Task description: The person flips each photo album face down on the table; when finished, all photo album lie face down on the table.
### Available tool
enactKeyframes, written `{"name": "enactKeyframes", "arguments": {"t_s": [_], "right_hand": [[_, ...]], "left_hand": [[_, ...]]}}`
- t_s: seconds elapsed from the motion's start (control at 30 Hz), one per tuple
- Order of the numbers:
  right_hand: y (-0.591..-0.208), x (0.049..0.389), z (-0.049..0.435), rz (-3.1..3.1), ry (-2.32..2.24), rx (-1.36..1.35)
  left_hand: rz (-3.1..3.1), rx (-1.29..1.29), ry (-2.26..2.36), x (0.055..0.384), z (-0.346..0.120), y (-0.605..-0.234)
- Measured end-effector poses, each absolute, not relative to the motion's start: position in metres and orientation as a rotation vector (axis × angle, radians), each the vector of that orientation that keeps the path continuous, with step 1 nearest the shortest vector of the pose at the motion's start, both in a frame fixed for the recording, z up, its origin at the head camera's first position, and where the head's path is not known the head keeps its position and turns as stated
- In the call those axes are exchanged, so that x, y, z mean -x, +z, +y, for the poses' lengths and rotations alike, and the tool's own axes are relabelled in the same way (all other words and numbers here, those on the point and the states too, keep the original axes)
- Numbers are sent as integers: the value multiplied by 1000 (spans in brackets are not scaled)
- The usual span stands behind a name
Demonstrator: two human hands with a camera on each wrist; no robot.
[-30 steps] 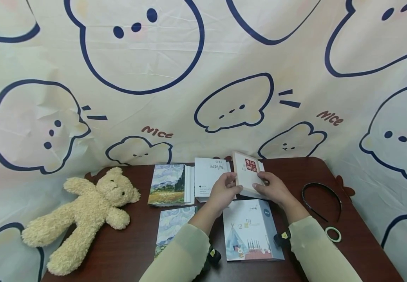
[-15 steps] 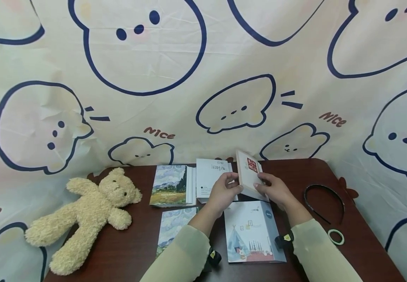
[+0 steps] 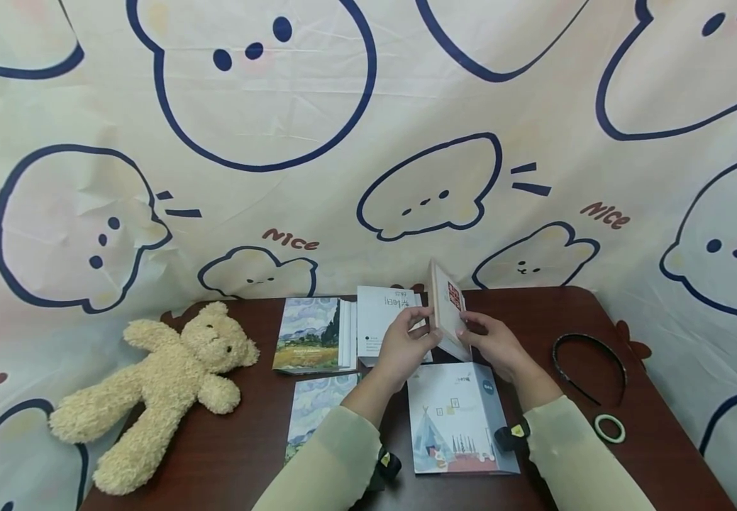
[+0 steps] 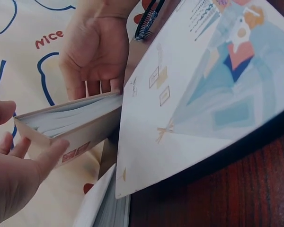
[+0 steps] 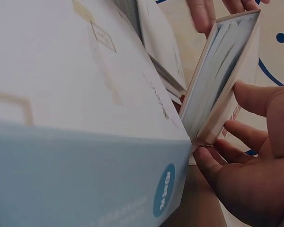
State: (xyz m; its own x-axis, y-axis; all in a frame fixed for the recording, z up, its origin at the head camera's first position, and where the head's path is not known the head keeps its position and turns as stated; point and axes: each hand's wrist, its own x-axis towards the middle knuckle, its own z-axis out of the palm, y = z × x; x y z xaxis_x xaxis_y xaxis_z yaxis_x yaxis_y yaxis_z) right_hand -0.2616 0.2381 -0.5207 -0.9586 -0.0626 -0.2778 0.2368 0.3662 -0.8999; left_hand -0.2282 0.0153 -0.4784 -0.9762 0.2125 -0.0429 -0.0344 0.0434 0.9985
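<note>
A thick cream photo album with a red square print stands tilted near the back of the table, held between both hands. My left hand pinches its left edge, thumb at the cover's corner in the left wrist view. My right hand grips the opposite side, its thumb and fingers around the lower corner in the right wrist view. Loose page edges show between the covers. Just in front lies a larger white album with a blue tent picture. A white album lies behind the left hand.
At left, a landscape-painted album lies above a similar one, partly hidden by the left sleeve. A teddy bear lies further left. To the right are a black headband and a pale green ring. A patterned cloth hangs behind the table.
The cream album has been tipped more upright and turned, so its cover faces further right and looks narrower. Both hands keep hold of it. The head view has shifted slightly.
</note>
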Motion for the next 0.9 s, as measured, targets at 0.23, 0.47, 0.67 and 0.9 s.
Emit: {"name": "enactKeyframes", "arguments": {"t_s": [0.23,0.47,0.67,0.9], "right_hand": [[-520,259,233,2343,-1654,-79],[-517,256,227,2331,-1700,-59],[-518,256,227,2270,-1763,-46],[-521,257,225,2123,-1884,-5]], "left_hand": [[2117,-223,2086,228,14,-476],[2160,-222,2079,226,14,-473],[2196,-226,2056,224,14,-467],[2265,-244,1990,221,15,-462]]}}
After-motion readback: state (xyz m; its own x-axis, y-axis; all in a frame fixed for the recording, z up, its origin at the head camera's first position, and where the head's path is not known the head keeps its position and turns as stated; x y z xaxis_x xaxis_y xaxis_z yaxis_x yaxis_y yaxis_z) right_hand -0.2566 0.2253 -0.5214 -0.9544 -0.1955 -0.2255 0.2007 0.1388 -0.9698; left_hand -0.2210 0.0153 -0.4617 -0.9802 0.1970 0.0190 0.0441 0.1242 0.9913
